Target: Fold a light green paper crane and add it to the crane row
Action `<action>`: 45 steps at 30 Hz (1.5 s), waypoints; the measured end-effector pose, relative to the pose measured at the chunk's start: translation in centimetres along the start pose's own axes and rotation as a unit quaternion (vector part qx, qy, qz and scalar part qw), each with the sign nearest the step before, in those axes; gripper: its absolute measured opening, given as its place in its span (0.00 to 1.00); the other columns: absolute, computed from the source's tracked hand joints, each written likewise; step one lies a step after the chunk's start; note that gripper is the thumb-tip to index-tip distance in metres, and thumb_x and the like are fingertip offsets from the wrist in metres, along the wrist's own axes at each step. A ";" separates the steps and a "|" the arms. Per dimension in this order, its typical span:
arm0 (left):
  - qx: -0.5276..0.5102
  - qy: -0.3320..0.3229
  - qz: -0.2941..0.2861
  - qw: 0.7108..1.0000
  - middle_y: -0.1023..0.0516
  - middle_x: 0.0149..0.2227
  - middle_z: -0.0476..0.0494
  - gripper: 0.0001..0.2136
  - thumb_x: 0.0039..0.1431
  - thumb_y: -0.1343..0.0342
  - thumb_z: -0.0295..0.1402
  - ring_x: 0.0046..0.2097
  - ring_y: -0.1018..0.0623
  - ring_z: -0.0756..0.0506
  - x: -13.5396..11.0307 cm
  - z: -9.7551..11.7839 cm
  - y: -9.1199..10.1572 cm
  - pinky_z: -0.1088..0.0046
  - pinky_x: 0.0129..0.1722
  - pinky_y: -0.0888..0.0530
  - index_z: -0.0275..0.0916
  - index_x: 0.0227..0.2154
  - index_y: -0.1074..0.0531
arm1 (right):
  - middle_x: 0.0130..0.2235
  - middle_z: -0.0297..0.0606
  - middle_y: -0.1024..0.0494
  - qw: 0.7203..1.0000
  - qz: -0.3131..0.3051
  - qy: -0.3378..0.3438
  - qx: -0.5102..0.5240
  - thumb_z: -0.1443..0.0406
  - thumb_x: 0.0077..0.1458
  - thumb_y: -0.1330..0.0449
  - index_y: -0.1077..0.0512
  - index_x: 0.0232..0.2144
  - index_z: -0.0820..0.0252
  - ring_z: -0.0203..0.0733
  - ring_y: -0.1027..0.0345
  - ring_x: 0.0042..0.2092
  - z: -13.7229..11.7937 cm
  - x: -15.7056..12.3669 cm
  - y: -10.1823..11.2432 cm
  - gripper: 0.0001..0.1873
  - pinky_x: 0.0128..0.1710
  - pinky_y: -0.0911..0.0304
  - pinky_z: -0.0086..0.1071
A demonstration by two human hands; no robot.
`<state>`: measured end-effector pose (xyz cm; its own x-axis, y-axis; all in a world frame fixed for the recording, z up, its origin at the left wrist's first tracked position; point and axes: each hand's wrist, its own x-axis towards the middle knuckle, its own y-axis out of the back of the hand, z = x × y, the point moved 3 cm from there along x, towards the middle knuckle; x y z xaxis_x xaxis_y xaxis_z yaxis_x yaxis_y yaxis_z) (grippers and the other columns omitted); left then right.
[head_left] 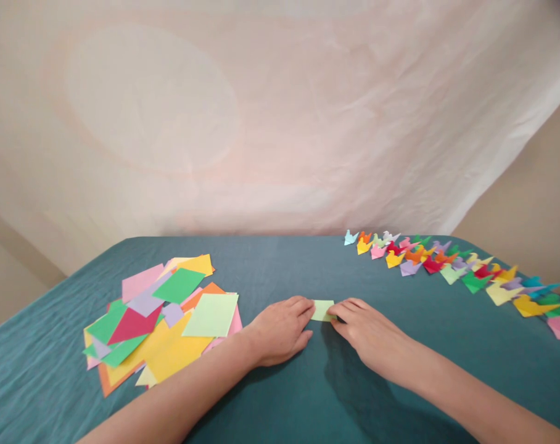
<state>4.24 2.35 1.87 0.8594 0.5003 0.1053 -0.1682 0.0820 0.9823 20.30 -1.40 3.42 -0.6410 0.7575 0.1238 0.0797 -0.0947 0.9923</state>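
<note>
A small folded piece of light green paper lies on the table between my two hands. With fingers together and bent, my left hand holds down the paper's left end. Its thumb rests apart on the cloth. At the other end, my right hand has its thumb and fingertips closed on the paper's right edge. The fingers cover both ends of the paper, so its full outline is hidden.
A loose pile of coloured paper sheets lies left, partly behind my left forearm, with a light green sheet on top. Several folded paper birds stand in rows at right. Dark green cloth covers the table; a pale curtain hangs behind.
</note>
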 end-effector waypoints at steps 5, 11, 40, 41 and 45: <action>0.005 -0.001 0.000 1.000 0.36 0.55 0.37 0.20 0.61 0.56 0.37 0.57 0.37 0.42 0.0 0.0 0.0 0.66 0.56 0.39 0.33 0.54 0.41 | 0.37 0.45 0.25 1.000 0.005 -0.011 -0.004 0.75 0.57 0.50 0.25 0.31 0.64 0.46 0.34 0.43 0.3 -0.2 -0.5 0.13 0.43 0.39 0.40; 0.001 -0.006 0.004 1.000 0.35 0.54 0.37 0.20 0.61 0.56 0.37 0.56 0.36 0.42 0.0 0.0 0.2 0.66 0.56 0.39 0.33 0.54 0.41 | 0.49 0.47 0.28 1.000 0.005 -0.008 -0.009 0.76 0.55 0.52 0.24 0.34 0.64 0.51 0.39 0.53 1.6 -1.0 -0.5 0.17 0.49 0.40 0.42; 0.000 -0.044 0.010 0.999 0.36 0.56 0.38 0.19 0.62 0.54 0.39 0.56 0.35 0.41 -0.5 -0.2 0.5 0.64 0.55 0.37 0.39 0.53 0.37 | 0.48 0.49 0.27 1.000 0.023 0.008 -0.013 0.76 0.54 0.50 0.30 0.47 0.69 0.50 0.38 0.52 0.3 0.0 -1.8 0.18 0.51 0.40 0.43; 0.002 -0.046 0.010 0.999 0.36 0.56 0.38 0.18 0.62 0.54 0.39 0.56 0.35 0.41 -0.5 -0.2 0.6 0.63 0.55 0.37 0.39 0.53 0.37 | 0.48 0.49 0.27 1.000 0.022 0.007 -0.011 0.76 0.54 0.50 0.30 0.47 0.68 0.50 0.38 0.52 0.3 0.0 -1.7 0.18 0.51 0.40 0.43; 0.015 -0.054 0.011 0.998 0.36 0.56 0.38 0.18 0.62 0.54 0.40 0.56 0.34 0.41 -0.4 -0.3 0.7 0.62 0.54 0.37 0.41 0.52 0.36 | 0.48 0.49 0.27 1.000 0.023 0.008 -0.010 0.76 0.54 0.50 0.29 0.46 0.69 0.49 0.37 0.51 0.2 0.1 -1.4 0.17 0.49 0.39 0.42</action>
<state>3.61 2.41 2.48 0.9028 0.4060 0.1420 -0.1753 0.0458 0.9834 20.30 -1.09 2.01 -0.6490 0.7418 0.1689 0.0934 -0.1427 0.9854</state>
